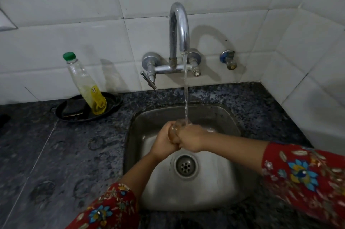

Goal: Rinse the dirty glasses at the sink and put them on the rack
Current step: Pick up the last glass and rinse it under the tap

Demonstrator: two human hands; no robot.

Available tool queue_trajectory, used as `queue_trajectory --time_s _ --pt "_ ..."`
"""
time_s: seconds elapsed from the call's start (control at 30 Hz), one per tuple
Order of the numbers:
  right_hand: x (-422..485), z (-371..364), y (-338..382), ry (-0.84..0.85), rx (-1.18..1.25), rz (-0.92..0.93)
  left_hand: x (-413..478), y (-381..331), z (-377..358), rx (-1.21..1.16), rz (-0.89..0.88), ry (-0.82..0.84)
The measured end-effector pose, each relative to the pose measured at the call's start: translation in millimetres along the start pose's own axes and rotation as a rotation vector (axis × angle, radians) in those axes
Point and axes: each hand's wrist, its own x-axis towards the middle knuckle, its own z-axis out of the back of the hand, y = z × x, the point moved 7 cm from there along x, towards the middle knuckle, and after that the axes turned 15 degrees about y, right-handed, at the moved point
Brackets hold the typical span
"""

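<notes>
Item: 1 clear glass [174,131], held over steel sink [220,187] w/ both hands, directly under tap stream.
L hand [164,142]: fingers wrapped round glass's left side, closed on it.
R hand [192,140]: closed on glass's right side, knuckles touching L hand.
Water [185,98]: running from curved chrome faucet [179,29], landing at glass rim.
Drain [186,166]: below hands, near sink centre.
Sleeves: red floral, both arms.
Counter [61,154]: dark speckled stone, wet ring marks.
Left of sink: black dish [112,105] holding 1 green-capped bottle [85,85], yellow liquid low in it, tilted; dark scrub pad [73,108] beside it.
Wall: white tile; 1 small blue valve [228,59] right of faucet.
</notes>
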Motion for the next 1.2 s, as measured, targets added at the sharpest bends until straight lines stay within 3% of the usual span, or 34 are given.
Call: queue_trajectory --time_s 0.1,0.13,0.27,0.37,0.47,0.53,0.6,0.67,0.7,0.8,0.87,0.93,0.97,1.0,1.07,1.13,1.2 --pt "-14 11 -4 -0.257 -0.290 0.242 4 7 3 0.101 0.072 0.225" --pt "-16 8 -6 -0.260 -0.387 0.248 5 8 4 0.117 0.077 0.247" --pt "-1 -6 -2 -0.010 -0.168 -0.037 3 7 1 0.141 0.044 0.054" --pt "1 -13 -5 -0.026 -0.064 0.042 -1 8 3 0.057 0.051 0.046" --pt "-10 -7 -21 -0.167 -0.402 0.146 4 9 4 0.159 0.085 0.195" --pt "-10 -7 -23 -0.159 -0.276 0.060 5 6 2 0.148 0.107 0.145" --pt "0 -12 -15 -0.069 -0.016 -0.032 3 5 -1 0.175 0.107 -0.014" --pt "7 -14 -9 -0.072 0.078 -0.007 -1 4 -1 0.143 0.085 -0.088" --pt "-1 -9 -11 -0.073 0.123 0.030 -1 3 1 0.123 0.080 -0.070" --pt "-23 7 -16 -0.238 -0.224 0.136 2 -2 0 0.188 0.104 0.139" --pt "-17 1 -14 -0.132 -0.272 0.038 1 -6 -3 0.182 0.103 0.114" --pt "-6 -9 -6 -0.024 -0.114 -0.030 -4 -3 -3 0.109 0.098 -0.018" --pt "-1 -8 -6 -0.053 -0.028 -0.012 -5 -2 -3 0.092 0.089 -0.038" --pt "-7 -5 -6 -0.062 0.032 0.016 -5 -2 -3 0.108 0.084 -0.014" --pt "-21 9 -8 -0.221 -0.094 0.063 -1 -3 -1 0.245 0.125 0.111" --pt "-17 -1 -16 -0.228 -0.116 0.075 0 -6 3 0.303 0.160 0.168" --pt "-16 -9 -11 -0.183 0.328 0.018 -2 -7 5 0.337 0.193 0.154"
